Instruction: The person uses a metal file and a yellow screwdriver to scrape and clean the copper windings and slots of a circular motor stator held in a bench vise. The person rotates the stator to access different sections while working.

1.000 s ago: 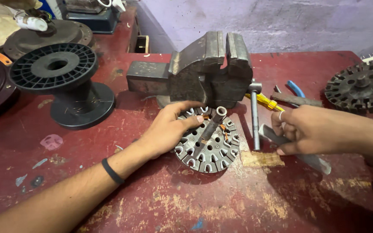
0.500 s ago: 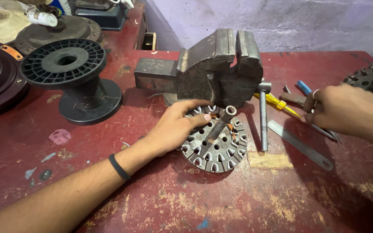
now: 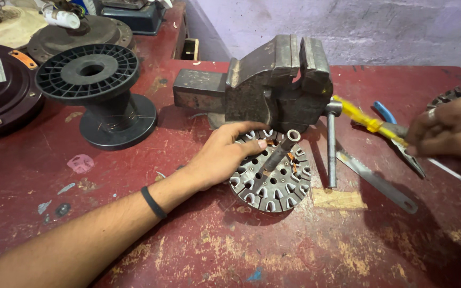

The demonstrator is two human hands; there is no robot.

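My left hand (image 3: 225, 157) gripped the slotted stator core (image 3: 271, 178) just before the bench vise (image 3: 273, 85); my right hand (image 3: 446, 133), right of the vise, clenched a yellow-handled tool (image 3: 366, 121).

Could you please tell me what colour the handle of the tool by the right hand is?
Yellow: the handle shows best in the head view.
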